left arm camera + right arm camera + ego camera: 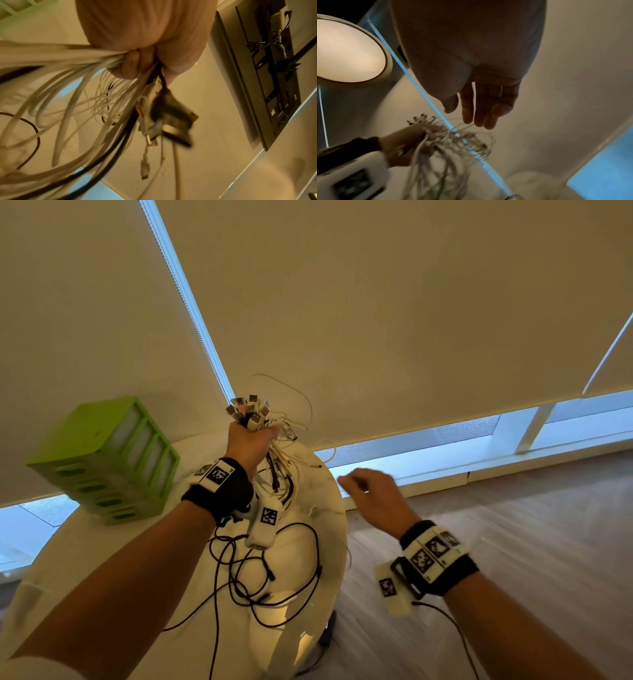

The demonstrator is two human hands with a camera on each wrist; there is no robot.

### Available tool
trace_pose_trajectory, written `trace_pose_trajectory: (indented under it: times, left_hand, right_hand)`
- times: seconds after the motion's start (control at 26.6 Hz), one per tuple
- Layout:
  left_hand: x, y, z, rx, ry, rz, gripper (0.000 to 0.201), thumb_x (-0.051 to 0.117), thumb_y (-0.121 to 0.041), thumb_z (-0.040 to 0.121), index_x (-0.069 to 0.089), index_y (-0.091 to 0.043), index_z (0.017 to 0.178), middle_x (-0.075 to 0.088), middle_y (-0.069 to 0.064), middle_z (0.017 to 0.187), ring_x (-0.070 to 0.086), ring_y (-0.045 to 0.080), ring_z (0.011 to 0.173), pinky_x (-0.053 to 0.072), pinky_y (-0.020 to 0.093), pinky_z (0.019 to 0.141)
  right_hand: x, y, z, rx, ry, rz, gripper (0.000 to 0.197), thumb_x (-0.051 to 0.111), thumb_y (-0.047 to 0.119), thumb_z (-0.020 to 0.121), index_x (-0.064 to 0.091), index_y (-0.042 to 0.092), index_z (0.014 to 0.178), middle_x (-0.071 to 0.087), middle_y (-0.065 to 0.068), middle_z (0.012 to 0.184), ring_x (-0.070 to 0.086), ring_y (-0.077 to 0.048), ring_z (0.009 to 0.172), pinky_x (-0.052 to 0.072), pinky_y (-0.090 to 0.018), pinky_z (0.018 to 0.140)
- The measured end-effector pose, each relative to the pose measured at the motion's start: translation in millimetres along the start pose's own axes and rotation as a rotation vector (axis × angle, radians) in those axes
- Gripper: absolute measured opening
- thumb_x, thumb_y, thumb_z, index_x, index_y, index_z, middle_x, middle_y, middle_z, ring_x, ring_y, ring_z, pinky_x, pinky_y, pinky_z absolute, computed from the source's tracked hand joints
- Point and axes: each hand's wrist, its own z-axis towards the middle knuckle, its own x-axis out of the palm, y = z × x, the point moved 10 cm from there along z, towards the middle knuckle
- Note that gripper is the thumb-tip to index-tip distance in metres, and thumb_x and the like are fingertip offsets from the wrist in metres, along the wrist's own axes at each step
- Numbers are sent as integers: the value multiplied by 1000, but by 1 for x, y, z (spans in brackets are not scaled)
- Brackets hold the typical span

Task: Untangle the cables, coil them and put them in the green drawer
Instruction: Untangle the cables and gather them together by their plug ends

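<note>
Cables (274, 446) hang as one mixed bundle from your left hand (248, 441), which is raised above the bench (315, 546) with its fingers curled tight around the strands just below a cluster of plugs (248, 409). Most strands are white; a few are black. Your right hand (373, 494) is empty, fingers straight and relaxed, held off the bench edge to the right of the bundle and not touching it. Black cables (274, 570) lie in loose loops on the bench under your left wrist. The green drawer unit (109, 460) stands at the bench's left rear; from this angle you cannot tell whether any drawer is open.

Separation has barely begun. Risks from here:
- Pulling one strand while the left hand clamps all of them will likely tighten the knots.
- Hanging loops may catch the black cables below and drag them off the bench.
- Dangling plugs can swing and snag on other strands.
</note>
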Motion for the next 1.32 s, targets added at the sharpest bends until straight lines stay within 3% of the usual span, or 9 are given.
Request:
trace_pose_trajectory:
  times: [0.15, 0.3, 0.49, 0.6, 0.72, 0.94, 1.02, 1.17, 1.32]
  left_hand:
    - [17, -3, -7, 11, 28, -55, 19, 69, 1, 82, 61, -15, 87, 63, 4, 85, 60, 19, 82, 50, 33, 80]
    - [26, -9, -12, 34, 65, -57, 24, 68, 1, 83, 60, -21, 85, 63, 3, 86, 60, 19, 84, 50, 31, 81]
    - [11, -13, -5, 49, 62, -37, 29, 70, 1, 81, 63, -12, 106, 65, 2, 90, 63, 16, 85, 52, 26, 78]
    - [7, -12, 0, 28, 73, -12, 34, 71, 0, 80, 62, -6, 113, 66, 2, 88, 64, 20, 89, 54, 34, 83]
    - [15, -13, -1, 26, 141, 35, 34, 71, 0, 81, 63, -7, 113, 63, -5, 76, 63, 19, 83, 53, 35, 80]
    - [35, -13, -9, 9, 264, 124, 26, 71, -2, 82, 57, -23, 76, 58, -16, 53, 57, 14, 65, 46, 31, 67]
    - [38, -12, -12, -4, 269, 105, 25, 72, -2, 81, 57, -22, 76, 56, -8, 58, 54, 21, 69, 45, 37, 69]
    - [72, -19, -33, 61, 334, 68, 13, 69, -8, 86, 59, -17, 86, 61, 8, 84, 56, 22, 84, 46, 38, 80]
    - [128, -16, -44, 137, 394, 363, 25, 73, -46, 77, 63, -27, 91, 69, -1, 100, 63, 16, 96, 49, 33, 93]
  right_hand:
    - [37, 1, 9, 161, -43, 182, 31, 68, 40, 84, 64, 15, 100, 67, 2, 91, 62, -15, 85, 48, -29, 80]
    - [25, -10, 15, 244, -240, 437, 17, 69, 28, 85, 59, 17, 76, 68, -1, 71, 66, -16, 69, 52, -36, 71]
    - [-37, -68, 0, 324, -462, 548, 10, 66, 14, 86, 61, 7, 81, 66, -10, 68, 63, -20, 61, 45, -24, 54]
    - [-64, -110, 0, 370, -449, 363, 10, 65, 16, 86, 66, 8, 79, 67, -9, 73, 64, -26, 72, 49, -32, 69]
    - [-65, -128, -2, 296, -294, 1, 13, 61, 18, 90, 68, 13, 79, 66, -2, 78, 58, -20, 78, 38, -27, 73]
    - [-59, -142, -7, 170, -121, 7, 22, 49, 10, 97, 62, 14, 80, 60, -2, 78, 52, -21, 77, 38, -25, 71]
    - [-55, -144, -12, 180, -51, 49, 24, 44, 7, 99, 60, 10, 81, 63, -11, 85, 55, -27, 85, 38, -19, 73]
    - [-64, -161, -21, 276, -116, 69, 28, 37, 10, 102, 63, 6, 110, 62, -15, 121, 53, -27, 117, 35, -30, 100]
    - [-105, -167, -26, 371, -350, 211, 31, 40, 14, 98, 62, 7, 119, 61, -11, 120, 52, -26, 120, 37, -36, 102]
